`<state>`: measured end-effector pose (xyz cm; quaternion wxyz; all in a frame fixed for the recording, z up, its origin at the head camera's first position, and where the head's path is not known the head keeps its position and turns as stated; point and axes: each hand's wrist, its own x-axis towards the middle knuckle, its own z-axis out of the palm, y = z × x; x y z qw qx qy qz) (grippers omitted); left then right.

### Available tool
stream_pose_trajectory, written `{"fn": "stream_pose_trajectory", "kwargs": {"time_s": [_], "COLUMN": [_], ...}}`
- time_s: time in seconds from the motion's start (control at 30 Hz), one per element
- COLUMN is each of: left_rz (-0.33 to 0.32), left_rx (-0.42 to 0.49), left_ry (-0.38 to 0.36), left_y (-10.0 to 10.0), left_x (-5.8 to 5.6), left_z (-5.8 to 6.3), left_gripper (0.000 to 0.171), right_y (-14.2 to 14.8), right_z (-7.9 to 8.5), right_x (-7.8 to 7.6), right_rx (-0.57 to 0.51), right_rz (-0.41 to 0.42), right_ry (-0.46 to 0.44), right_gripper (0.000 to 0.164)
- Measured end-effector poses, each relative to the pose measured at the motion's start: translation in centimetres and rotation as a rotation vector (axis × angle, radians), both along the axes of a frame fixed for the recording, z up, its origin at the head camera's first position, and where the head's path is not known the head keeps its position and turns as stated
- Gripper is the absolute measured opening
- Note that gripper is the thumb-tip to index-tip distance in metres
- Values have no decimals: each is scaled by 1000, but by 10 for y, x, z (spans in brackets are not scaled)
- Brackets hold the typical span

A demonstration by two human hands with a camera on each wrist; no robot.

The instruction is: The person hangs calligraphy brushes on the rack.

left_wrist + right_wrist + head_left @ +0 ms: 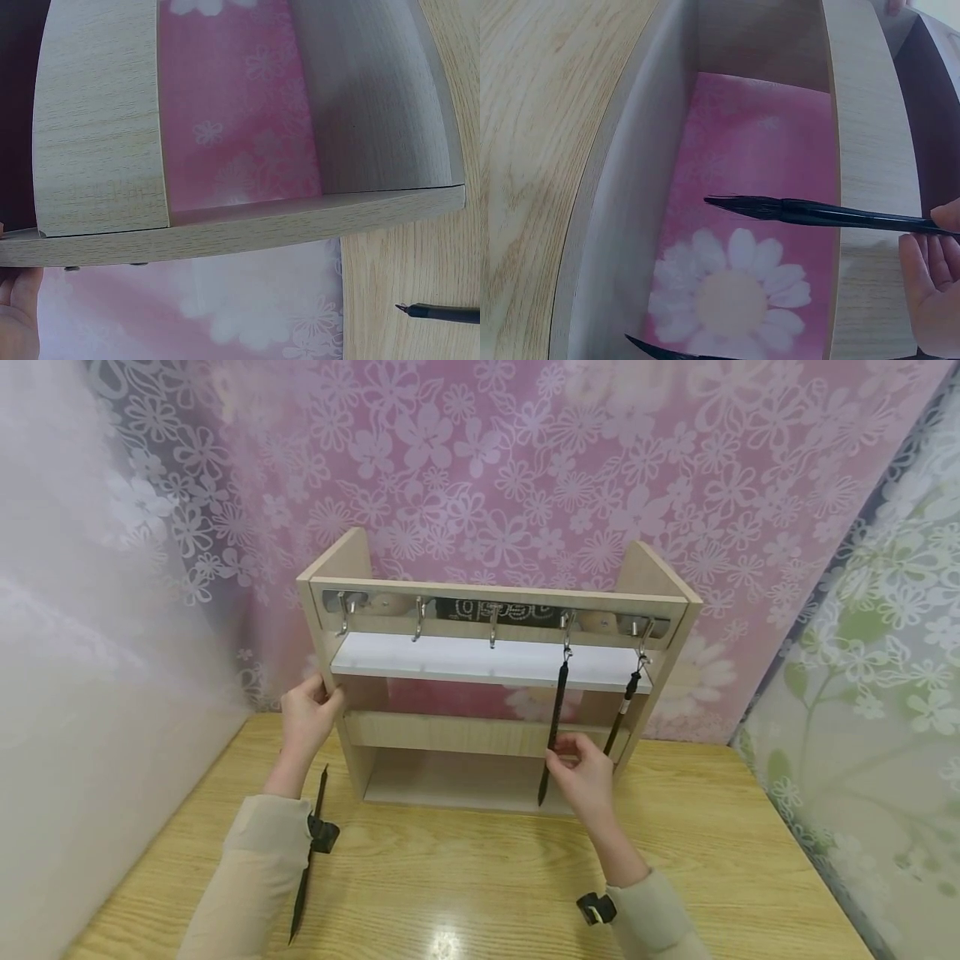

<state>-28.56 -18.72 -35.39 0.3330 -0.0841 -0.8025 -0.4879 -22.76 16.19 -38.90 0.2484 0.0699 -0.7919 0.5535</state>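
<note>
My right hand (585, 777) pinches the shaft of a black calligraphy brush (561, 702), which hangs by its loop from a metal hook, bristles down. In the right wrist view the dark bristles of this brush (750, 207) point away from the fingers, in front of the shelf's opening. At the left, my left hand (309, 714) grips the side panel of the small wooden shelf (450, 733). A second brush (622, 706) hangs from the rightmost hook, its lower part hidden behind the right hand. Beside the shelf, a third brush (302, 889) lies on the table, partly covered by the left wrist.
A metal rail (427, 608) with several hooks runs along the shelf's top front; the three left hooks bear nothing. Below it is a white board (450, 656). The wooden table (480, 877) meets a pink flowered backdrop (495, 468) behind the shelf.
</note>
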Motion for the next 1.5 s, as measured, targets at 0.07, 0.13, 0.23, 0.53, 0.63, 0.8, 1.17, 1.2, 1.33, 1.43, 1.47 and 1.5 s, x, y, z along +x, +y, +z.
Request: {"fn": "stream_pose_trajectory", "kwargs": {"time_s": [0.07, 0.13, 0.23, 0.53, 0.63, 0.8, 1.17, 1.2, 1.33, 1.43, 1.47, 1.5], "left_rz": [0, -2, 6, 16, 13, -5, -11, -11, -9, -6, -7, -7], "left_rx": [-2, 0, -2, -8, -12, -5, -2, -3, -6, 2, 6, 9], "left_ry": [-4, -15, -28, -20, -14, -8, -10, -10, -4, 5, 7, 10], "left_y": [0, 0, 0, 0, 0, -1, -1, -1, 0, -1, -1, -1], "left_x": [0, 1, 1, -1, -1, 0, -2, -2, -3, -3, -3, -3], "left_z": [0, 0, 0, 0, 1, 0, -2, -2, -3, -3, -3, -3], "left_gripper": [15, 17, 16, 15, 14, 16, 19, 19, 18, 17, 17, 17], "right_y": [-1, -1, -2, -4, -4, -4, -7, -8, -9, -4, -2, 0], "right_z": [-1, -2, -2, 3, 3, 2, 12, 15, 19, 11, 9, 7], "right_x": [-1, -2, -3, -3, -3, -3, 6, 9, 12, 7, 5, 4], "right_rx": [-13, -16, -11, -11, -16, -18, -7, -8, -13, -13, -14, -19], "right_rz": [5, 7, 4, -9, -10, -5, 1, 2, 1, -10, -13, -16], "right_ry": [-2, 1, 2, -12, -10, 4, -9, -3, 27, 36, 37, 40], "right_gripper": [17, 16, 14, 15, 15, 16, 14, 14, 13, 14, 14, 14]}}
